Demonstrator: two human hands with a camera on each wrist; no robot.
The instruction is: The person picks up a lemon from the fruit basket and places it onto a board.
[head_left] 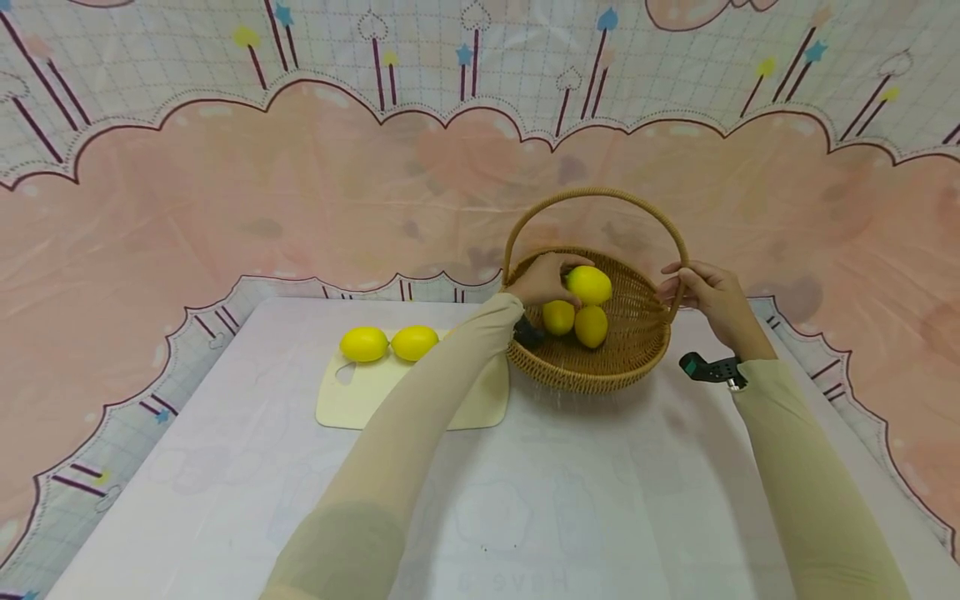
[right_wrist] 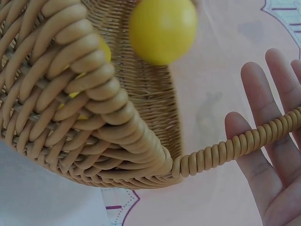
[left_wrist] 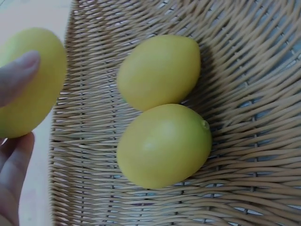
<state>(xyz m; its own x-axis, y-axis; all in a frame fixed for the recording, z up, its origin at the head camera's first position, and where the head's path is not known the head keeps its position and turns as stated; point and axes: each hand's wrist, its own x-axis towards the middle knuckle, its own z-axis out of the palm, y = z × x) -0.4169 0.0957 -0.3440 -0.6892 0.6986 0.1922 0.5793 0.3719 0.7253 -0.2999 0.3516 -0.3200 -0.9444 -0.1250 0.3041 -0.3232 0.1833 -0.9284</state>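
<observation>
Smooth oval lemon (left_wrist: 163, 146) on ribbed wicker basket (left_wrist: 249, 56)

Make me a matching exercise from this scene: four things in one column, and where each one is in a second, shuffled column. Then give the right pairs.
Things
1. left hand
2. right hand
3. two lemons
4. cutting board

Places
A. on the cutting board, side by side
B. flat on the table, left of the basket
C. holding a lemon over the basket
D. open against the basket handle, fingers straight

Pairs: 1-C, 2-D, 3-A, 4-B
</observation>
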